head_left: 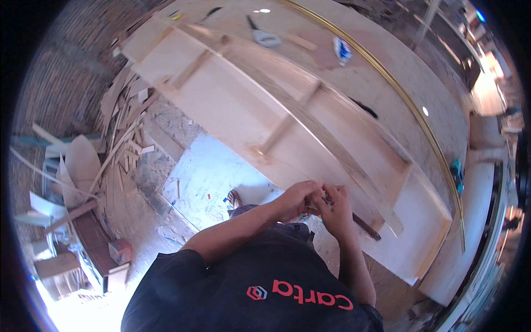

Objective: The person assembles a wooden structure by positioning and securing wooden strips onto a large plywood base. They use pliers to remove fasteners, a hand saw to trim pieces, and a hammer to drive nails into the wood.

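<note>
In front of my torso my two hands are brought together over the near edge of a long wooden frame (221, 110). My left hand (300, 199) is closed, its fingertips meeting those of the other hand. My right hand (336, 213) is curled round something small, with brown and whitish bits showing between the fingers; its kind cannot be made out. Just beyond the right wrist, a dark brown stick-like piece (366, 227) lies on the frame's pale panel. Low dividers cross the frame, and a long thin wooden strip (332, 145) runs lengthwise along it.
A long gold-coloured strip (387, 72) curves across the far tabletop. A handsaw (266, 38) and a blue-and-white packet (342, 51) lie there too. Wood offcuts (130, 149) pile up on the floor at left, near a dark brown box-like piece (94, 243).
</note>
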Available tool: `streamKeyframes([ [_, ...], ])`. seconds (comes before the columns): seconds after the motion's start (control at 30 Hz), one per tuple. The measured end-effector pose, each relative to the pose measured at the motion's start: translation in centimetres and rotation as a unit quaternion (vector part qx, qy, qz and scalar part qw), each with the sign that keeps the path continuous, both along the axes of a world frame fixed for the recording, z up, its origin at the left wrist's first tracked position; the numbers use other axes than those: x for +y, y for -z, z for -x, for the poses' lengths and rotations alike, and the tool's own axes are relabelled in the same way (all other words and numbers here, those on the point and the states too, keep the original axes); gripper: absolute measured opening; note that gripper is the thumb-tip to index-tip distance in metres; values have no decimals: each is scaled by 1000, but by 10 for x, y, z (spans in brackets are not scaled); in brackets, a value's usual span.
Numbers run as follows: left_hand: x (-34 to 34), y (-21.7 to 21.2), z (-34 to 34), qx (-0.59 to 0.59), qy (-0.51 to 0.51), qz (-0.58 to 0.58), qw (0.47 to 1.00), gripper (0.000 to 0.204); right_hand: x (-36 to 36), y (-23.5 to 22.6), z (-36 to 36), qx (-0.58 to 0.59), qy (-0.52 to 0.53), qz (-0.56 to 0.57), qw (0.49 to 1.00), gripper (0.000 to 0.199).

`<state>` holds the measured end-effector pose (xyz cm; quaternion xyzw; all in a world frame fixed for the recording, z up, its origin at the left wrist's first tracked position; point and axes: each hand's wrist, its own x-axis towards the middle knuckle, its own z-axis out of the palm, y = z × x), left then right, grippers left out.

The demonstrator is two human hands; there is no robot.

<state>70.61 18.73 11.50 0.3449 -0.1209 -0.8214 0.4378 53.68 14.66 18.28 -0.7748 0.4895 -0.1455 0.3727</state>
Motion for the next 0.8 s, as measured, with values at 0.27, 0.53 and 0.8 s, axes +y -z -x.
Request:
streamKeyframes([
  [0.27, 86, -4, -190, -25, -71, -48, 996, 31, -7, 69, -21, 96, 135, -50, 985, 56],
  [0.53, 149, -3, -375, -51, -266, -34, 962, 27, 29, 127, -13, 445, 179, 102, 871, 85],
  [0.8, 140, -11, -474, -128, -374, -79, 915, 42, 8, 100, -16, 435, 95, 18, 895, 87],
])
